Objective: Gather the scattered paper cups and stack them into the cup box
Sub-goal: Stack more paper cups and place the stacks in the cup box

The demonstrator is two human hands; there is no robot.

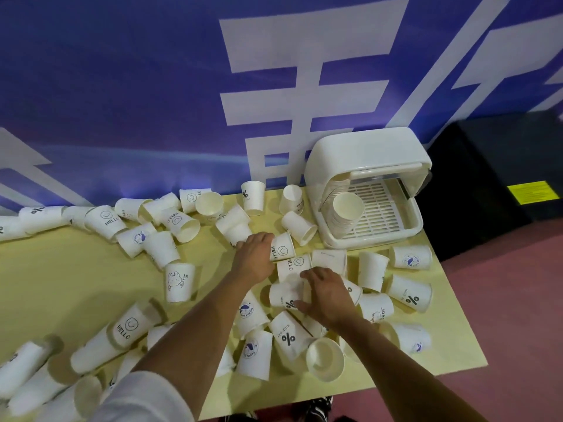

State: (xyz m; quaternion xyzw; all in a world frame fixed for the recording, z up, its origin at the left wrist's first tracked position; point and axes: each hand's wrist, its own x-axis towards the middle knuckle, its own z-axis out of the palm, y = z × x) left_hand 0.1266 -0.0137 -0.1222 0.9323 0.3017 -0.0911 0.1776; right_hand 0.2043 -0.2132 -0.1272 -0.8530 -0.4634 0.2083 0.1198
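The white plastic cup box [380,239], its lid raised, is set at the far right corner of the pale yellow worktop [76,269], so that cups can be passed straight in through the open front. A stack of nested white cups [347,208] is already stood on its slatted tray. Scattered white paper cups [179,283] are strewn on their sides across the worktop, thickest round the hands and at the left.

The left hand [254,257] is laid on the white paper cup printed HELLO [282,246], just in front of the box; its fingers are curled over one end, so the grip is judged closed on it. The right hand [327,295] is spread over the white paper cup printed with a percent sign [285,296], thumb on one side and fingers on the other. Whether that grip is closed cannot be told. Two neighbouring cups are probably being taken together so that one can be nested in the other before boxing.
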